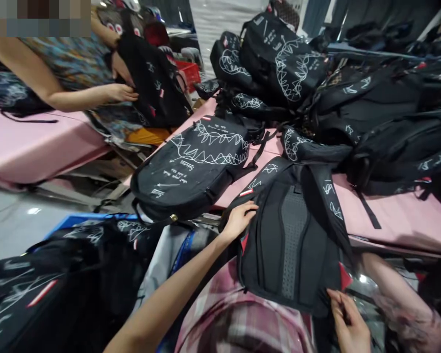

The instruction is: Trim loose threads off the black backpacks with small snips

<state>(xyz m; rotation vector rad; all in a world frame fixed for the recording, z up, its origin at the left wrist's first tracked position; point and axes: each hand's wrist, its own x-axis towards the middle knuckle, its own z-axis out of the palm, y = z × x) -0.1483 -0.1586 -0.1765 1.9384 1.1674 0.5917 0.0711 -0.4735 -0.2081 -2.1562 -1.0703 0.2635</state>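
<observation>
A black backpack (pixel 292 235) lies back side up at the near edge of the pink table (pixel 385 215), its grey mesh padding and printed straps facing me. My left hand (pixel 238 218) grips its upper left edge, fingers curled over the fabric beside a small red and white tag. My right hand (pixel 347 318) pinches the bag's lower right corner next to a red trim patch. A second black backpack (pixel 194 166) with a white shark-mouth drawing lies just left of it, overhanging the table edge.
Several more black printed backpacks (pixel 279 63) are piled across the table's far side and right. Another person in a patterned top (pixel 73 59) at the left handles a black bag (pixel 150 78) over a second pink table (pixel 33 142). More bags (pixel 59 279) fill a blue bin at lower left.
</observation>
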